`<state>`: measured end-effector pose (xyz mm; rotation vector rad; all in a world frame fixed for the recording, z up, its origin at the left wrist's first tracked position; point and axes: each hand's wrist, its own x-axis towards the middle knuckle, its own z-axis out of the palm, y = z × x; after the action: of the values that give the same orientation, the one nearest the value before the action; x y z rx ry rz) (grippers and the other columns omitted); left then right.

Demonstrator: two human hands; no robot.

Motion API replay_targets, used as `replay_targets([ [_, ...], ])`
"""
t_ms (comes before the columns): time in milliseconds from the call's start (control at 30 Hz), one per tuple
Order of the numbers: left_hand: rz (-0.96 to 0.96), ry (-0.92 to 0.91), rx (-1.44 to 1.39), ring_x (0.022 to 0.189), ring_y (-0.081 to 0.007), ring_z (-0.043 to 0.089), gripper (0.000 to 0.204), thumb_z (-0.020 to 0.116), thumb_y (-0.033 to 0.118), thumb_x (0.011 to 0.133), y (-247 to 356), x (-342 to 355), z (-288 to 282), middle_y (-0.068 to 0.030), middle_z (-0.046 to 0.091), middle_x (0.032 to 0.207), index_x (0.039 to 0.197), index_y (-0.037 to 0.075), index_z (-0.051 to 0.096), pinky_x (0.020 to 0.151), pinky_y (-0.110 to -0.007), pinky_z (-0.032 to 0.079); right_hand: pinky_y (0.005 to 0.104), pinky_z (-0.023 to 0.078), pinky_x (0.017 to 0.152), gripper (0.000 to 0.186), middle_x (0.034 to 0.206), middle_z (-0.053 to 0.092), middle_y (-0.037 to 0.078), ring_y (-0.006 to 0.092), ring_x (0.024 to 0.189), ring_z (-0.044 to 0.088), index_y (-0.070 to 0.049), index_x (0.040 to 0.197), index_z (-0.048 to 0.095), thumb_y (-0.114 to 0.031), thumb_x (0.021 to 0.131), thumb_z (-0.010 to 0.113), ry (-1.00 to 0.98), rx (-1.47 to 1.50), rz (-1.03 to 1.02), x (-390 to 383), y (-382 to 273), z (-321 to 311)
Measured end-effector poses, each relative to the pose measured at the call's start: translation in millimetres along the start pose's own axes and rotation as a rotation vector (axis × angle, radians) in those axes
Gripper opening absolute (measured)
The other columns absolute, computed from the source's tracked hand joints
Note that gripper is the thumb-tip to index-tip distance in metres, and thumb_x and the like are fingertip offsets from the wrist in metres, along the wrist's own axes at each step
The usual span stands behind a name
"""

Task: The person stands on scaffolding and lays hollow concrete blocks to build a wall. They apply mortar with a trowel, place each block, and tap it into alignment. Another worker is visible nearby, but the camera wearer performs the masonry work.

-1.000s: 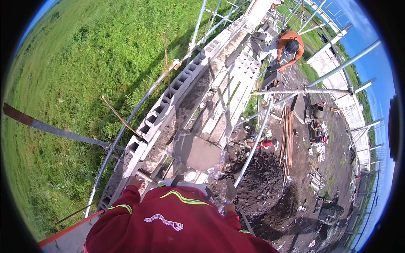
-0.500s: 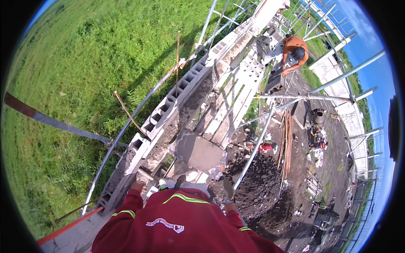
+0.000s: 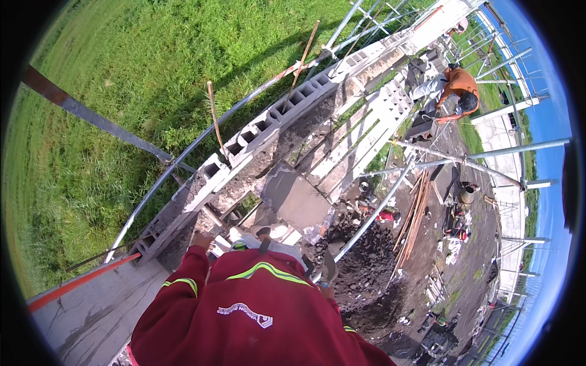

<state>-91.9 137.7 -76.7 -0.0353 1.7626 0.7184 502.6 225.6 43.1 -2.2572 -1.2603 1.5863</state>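
Observation:
My right hand [image 3: 328,291] is closed on the handle of a trowel [image 3: 330,266], its grey blade pointing up and away from me. To the left, my left hand [image 3: 204,239] is beside the inner face of a wall of hollow concrete blocks [image 3: 262,126]; its fingers are too small and dim to make out. Ahead of both hands is a flat board [image 3: 296,198] with a smooth grey surface that looks like mortar. Both of my arms are in dark red sleeves with bright reflective bands.
Pale planks [image 3: 348,146] run beyond the board. A curved metal pipe [image 3: 229,116] follows the wall over grass. A diagonal scaffold pole [image 3: 375,219] rises at right, above dark soil [image 3: 360,244] and a bundle of long sticks [image 3: 415,210]. A co-worker in orange [image 3: 462,82] bends over farther off.
My view has turned, so the wall, board and co-worker sit farther right. The trowel stays in my right hand, and my left hand remains near the wall.

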Motion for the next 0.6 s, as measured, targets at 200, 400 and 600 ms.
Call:
replay_targets([
  [200, 0.086, -0.025, -0.011, 0.071, -0.0226, 0.073, 0.029, 0.07, 0.022, 0.095, -6.7, -19.5, -5.5, -0.0108, 0.075, 0.09, 0.118, 0.004, 0.074, 0.062, -0.038, 0.06, 0.0354, 0.038, 0.036, 0.03, 0.059, 0.053, 0.004, 0.0164, 0.041, 0.047, -0.006, 0.074, 0.056, -0.014, 0.086, 0.083, -0.005, 0.09, 0.149, -0.2, -18.1, 9.4],
  [400, -0.034, 0.021, -0.05, 0.074, -0.026, 0.075, 0.029, 0.07, 0.02, 0.094, -20.3, -27.5, -20.9, -0.0125, 0.076, 0.093, 0.117, 0.002, 0.073, 0.066, -0.041, 0.063, 0.0364, 0.039, 0.037, 0.028, 0.06, 0.055, 0.004, 0.0162, 0.043, 0.05, -0.005, 0.077, 0.058, -0.014, 0.086, 0.083, 0.033, -0.055, 0.206, 0.2, -35.3, 13.2],
  [600, 0.002, -0.003, -0.167, 0.072, -0.026, 0.073, 0.031, 0.07, 0.019, 0.096, -36.7, -28.1, -35.6, -0.0134, 0.074, 0.094, 0.122, 0.003, 0.068, 0.06, -0.04, 0.059, 0.0389, 0.043, 0.038, 0.031, 0.056, 0.058, 0.006, 0.0178, 0.043, 0.056, -0.003, 0.071, 0.063, -0.021, 0.085, 0.084, 0.075, 0.065, 0.289, 17.3, -15.6, 24.2],
])
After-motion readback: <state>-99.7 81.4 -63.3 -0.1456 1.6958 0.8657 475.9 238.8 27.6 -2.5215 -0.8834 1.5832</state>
